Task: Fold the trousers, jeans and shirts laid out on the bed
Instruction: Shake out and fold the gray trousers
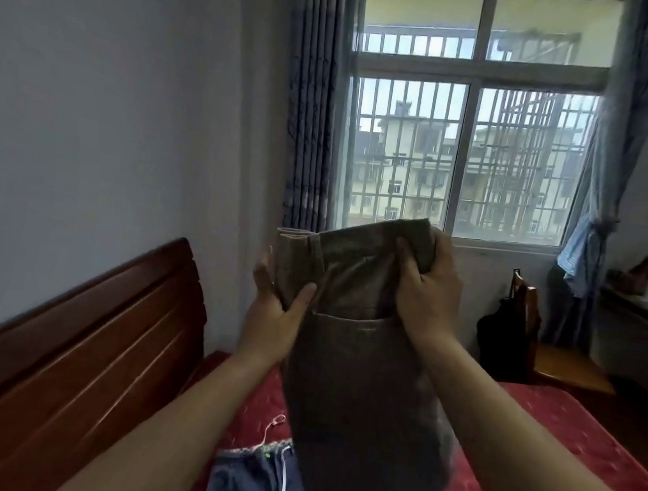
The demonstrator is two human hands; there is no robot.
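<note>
Trousers [360, 372]: soft, limp cloth, hanging over the bed [561, 429].
Left hand [278, 305]: grips one waistband end.
Right hand [427, 286]: bunches the other.
Best hold: waistband corners, probably.

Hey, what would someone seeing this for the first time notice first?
The olive-brown trousers, held up mid-frame at the waistband by the left hand and right hand. Behind them glows the barred window; below lies the red bedspread with blue jeans at the bottom edge.

Daylight enters only through the window [470, 141] at twelve o'clock; the room stays dim, the trousers [372, 373] blur low down, and edges bow outward.
</note>
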